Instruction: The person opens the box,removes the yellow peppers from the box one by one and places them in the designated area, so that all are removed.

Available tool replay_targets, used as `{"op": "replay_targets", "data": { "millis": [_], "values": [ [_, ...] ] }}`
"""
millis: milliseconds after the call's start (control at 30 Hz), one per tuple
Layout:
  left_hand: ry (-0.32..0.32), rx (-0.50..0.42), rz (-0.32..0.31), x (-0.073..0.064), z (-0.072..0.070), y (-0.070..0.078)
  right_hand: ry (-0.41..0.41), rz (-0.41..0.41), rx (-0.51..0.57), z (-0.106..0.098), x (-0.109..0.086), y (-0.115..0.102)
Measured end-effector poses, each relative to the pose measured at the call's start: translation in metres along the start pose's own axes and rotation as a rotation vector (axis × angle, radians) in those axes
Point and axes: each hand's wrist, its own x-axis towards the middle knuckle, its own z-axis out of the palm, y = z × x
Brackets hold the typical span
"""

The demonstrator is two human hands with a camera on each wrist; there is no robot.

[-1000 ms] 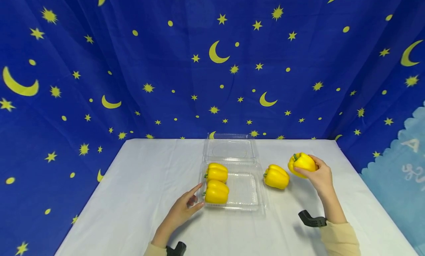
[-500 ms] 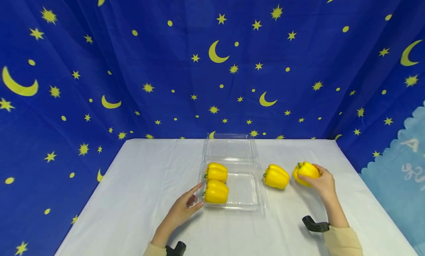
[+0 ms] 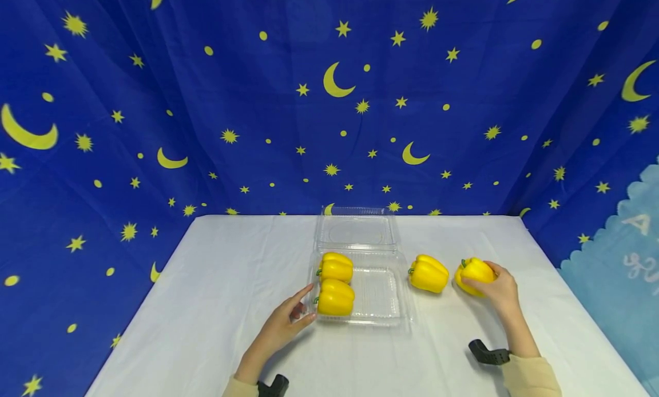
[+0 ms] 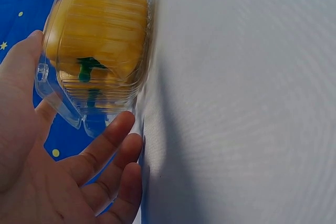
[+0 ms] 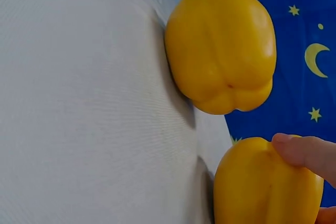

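My right hand [image 3: 498, 285] holds a yellow bell pepper [image 3: 471, 274] low at the table's right, thumb on one side and fingers on the other. In the right wrist view, the thumb [image 5: 307, 155] lies on that pepper [image 5: 262, 190]. Another yellow bell pepper [image 3: 429, 274] lies just left of it. A clear plastic clamshell box [image 3: 378, 297] stands with its lid raised back. Inside, along its left side, sit two more yellow peppers, one far [image 3: 336, 266] and one near [image 3: 335, 298]. My left hand [image 3: 282, 322] rests at the box's left edge, fingers loosely extended.
A white cloth covers the table [image 3: 216, 282]. The transparent lid [image 3: 356, 232] reaches toward the blue curtain [image 3: 288, 116] with moons and stars behind. A light blue cloth [image 3: 618, 271] hangs at the right. Each wrist carries a black camera mount [image 3: 488, 352].
My right hand has lowered the pepper and drawn it slightly nearer and to the right. The left hand, the box and the other peppers have stayed put.
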Motion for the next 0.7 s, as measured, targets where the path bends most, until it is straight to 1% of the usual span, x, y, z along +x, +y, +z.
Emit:
{"op": "replay_targets", "data": {
  "millis": [33, 200, 567, 700],
  "values": [
    [0.001, -0.004, -0.009, 0.000, 0.000, 0.000, -0.001, 0.002, -0.002, 0.001, 0.000, 0.000],
    [0.003, -0.007, -0.008, 0.001, 0.000, 0.001, 0.005, 0.001, -0.009, 0.003, -0.001, 0.000],
    [0.003, -0.011, -0.009, 0.001, 0.000, 0.003, 0.030, -0.048, -0.026, 0.010, 0.000, 0.004],
    [0.002, -0.011, -0.003, 0.001, 0.000, 0.003, 0.024, -0.056, -0.035, 0.011, 0.000, 0.003]
  ]
}}
